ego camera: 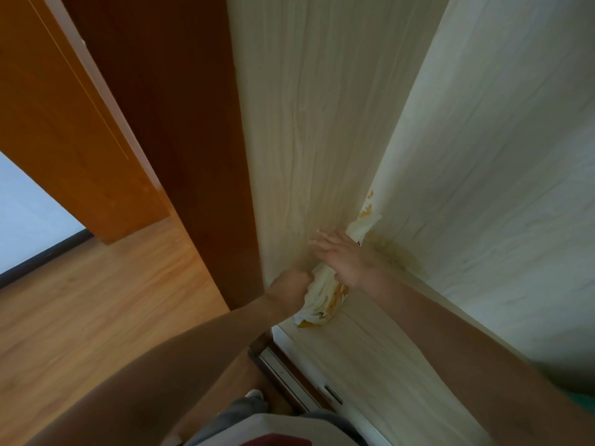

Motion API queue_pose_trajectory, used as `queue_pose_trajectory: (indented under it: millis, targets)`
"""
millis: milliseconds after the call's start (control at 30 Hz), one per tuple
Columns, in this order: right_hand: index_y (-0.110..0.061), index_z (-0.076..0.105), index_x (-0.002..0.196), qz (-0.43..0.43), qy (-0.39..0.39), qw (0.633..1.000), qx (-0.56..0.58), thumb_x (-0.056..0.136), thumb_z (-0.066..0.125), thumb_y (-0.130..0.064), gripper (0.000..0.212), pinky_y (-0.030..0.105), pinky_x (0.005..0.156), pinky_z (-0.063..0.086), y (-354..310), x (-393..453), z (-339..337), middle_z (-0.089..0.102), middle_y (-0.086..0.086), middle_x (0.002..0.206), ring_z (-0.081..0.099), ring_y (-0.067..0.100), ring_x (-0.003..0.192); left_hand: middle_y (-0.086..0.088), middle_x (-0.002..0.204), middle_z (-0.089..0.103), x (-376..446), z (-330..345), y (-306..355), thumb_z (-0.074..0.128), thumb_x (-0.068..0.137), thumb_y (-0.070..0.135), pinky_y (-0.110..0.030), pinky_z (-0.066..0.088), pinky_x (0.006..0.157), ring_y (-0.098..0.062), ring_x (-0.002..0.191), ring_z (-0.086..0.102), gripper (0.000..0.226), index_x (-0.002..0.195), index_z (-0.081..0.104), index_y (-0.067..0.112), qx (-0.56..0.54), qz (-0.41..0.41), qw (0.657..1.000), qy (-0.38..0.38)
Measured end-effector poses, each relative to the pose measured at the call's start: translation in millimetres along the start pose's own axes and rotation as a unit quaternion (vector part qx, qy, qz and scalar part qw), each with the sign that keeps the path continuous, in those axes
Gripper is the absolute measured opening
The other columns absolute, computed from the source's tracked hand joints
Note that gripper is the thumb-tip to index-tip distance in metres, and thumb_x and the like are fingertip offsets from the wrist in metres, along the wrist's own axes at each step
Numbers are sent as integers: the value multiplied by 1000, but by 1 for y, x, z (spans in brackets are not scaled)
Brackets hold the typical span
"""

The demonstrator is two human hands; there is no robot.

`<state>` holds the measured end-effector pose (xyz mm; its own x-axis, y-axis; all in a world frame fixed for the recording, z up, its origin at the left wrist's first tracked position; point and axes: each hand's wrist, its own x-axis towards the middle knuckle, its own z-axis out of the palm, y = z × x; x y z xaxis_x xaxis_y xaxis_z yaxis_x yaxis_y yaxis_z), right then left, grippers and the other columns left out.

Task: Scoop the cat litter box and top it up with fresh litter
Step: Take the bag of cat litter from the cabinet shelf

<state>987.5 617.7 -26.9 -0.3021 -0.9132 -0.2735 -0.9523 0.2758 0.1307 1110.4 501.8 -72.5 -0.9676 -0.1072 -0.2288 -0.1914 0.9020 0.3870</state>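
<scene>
Litter bag [325, 297] lies on shelf [370, 349] in cabinet corner, btwn my hands: left hand [289, 289] at its near-left end, right hand [346, 259] on top. Door frame [180, 140] to left, floor [96, 300] below.

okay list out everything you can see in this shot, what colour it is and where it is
Litter bag: one, cream with yellow-orange print, wedged in the gap between two pale panels, centre of view.
Pale wood-grain panels: two, off-white, centre and right, meeting at the bag.
Dark brown board: one, left of the pale panels.
Orange-brown door: one, far left.
Wooden floor: light brown, lower left.
White wall with dark skirting: left edge.
Shoe: one, grey, bottom centre, blurred.
Left hand: fingers curled on the bag's lower left edge.
Right hand: fingers straight, resting on the bag's upper part.
</scene>
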Motion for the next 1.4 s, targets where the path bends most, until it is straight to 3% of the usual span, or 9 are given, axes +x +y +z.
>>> queue_pose_trajectory:
  millis: [233,400,500,733,867,1000,1100,1300,1400]
  targets:
    - [-13,59,114,19,-91,991,-99,89,47,-1,30,41,114,22,19,-33,29,65,5,108,59,23,105,-12,112,61,-27,2,0,42,91,-3,-32,45,73,-28,99,59,41,129,50,11,156,68,982,-77]
    - [-7,68,81,6,1,994,-111,54,78,1,31,24,45,38,11,-80,55,61,5,62,58,19,50,-5,94,62,-46,2,-11,54,90,6,-32,51,62,-21,77,61,24,113,53,14,241,155,957,-51]
    - [-7,73,78,4,37,996,-85,34,89,-2,47,19,34,40,0,-103,76,66,4,61,58,18,41,-5,71,61,-49,3,-20,75,69,1,-29,46,43,-22,53,56,28,93,62,9,286,244,927,2]
    - [-3,71,110,23,99,995,-16,54,83,-3,58,32,55,57,-36,-128,98,73,15,94,72,29,73,-11,80,66,-62,18,-30,72,67,-3,-34,53,54,-26,66,62,20,84,67,6,280,275,912,119]
    - [-4,58,127,50,67,996,17,48,89,-3,85,39,71,59,-46,-134,103,69,20,110,70,33,93,-6,104,67,-62,11,-18,55,86,41,-31,53,71,-24,91,63,32,87,71,12,185,251,945,101]
    - [-2,31,140,62,108,992,14,84,54,-8,61,47,103,43,-53,-134,115,54,17,136,55,33,122,-2,153,29,-38,-1,15,48,88,61,-34,29,111,-22,137,31,69,144,37,22,57,83,993,-54]
    - [-1,29,144,77,79,994,16,88,40,-11,58,49,112,31,-61,-135,123,45,17,145,45,34,132,-1,161,1,-13,6,26,59,73,72,-44,4,118,-20,147,4,109,151,-4,31,118,74,978,-154]
    - [-8,21,150,100,8,984,150,100,15,-45,63,51,119,14,-78,-137,130,23,13,157,21,29,145,-8,159,7,0,28,11,72,64,67,-55,5,115,-32,145,8,125,150,-12,34,201,59,954,-216]
    - [-10,31,148,139,70,943,294,100,13,-51,65,42,119,19,-83,-123,109,29,13,154,26,29,144,-11,155,20,-6,38,5,72,69,62,-52,16,114,-33,140,23,121,150,-11,27,201,56,961,-181]
